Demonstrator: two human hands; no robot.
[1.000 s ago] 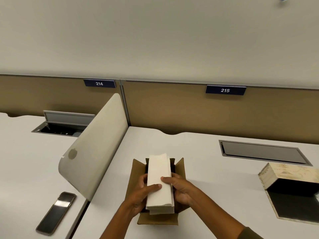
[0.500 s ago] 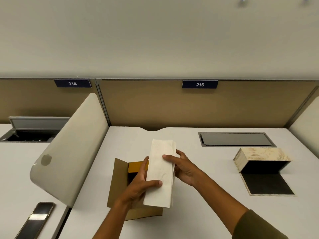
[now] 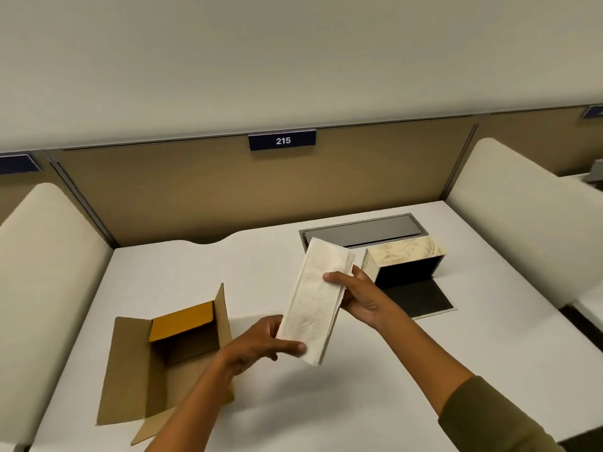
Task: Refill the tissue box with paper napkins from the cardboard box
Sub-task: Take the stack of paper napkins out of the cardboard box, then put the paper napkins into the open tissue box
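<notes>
Both hands hold one stack of paper napkins in the air above the surface. The left hand takes a pinching grip on the lower end of the stack, thumb laid across the near face and fingers behind it. The right hand takes a pinching grip on the right long edge, near the middle, thumb on the front face and fingers wrapped behind. The stack is tilted, its upper end leaning away and to the right, toward the tissue box. The tissue box lies on its side just beyond the right hand, with a pale wood-grain wall on top, a dark open interior facing the person, and its dark flap folded flat on the surface. The cardboard box stands to the left, below and beside the left forearm, with its flaps open and an orange inner panel visible. A grey hatch is set into the surface behind the tissue box. A label reading 215 sits on the rear partition.
</notes>
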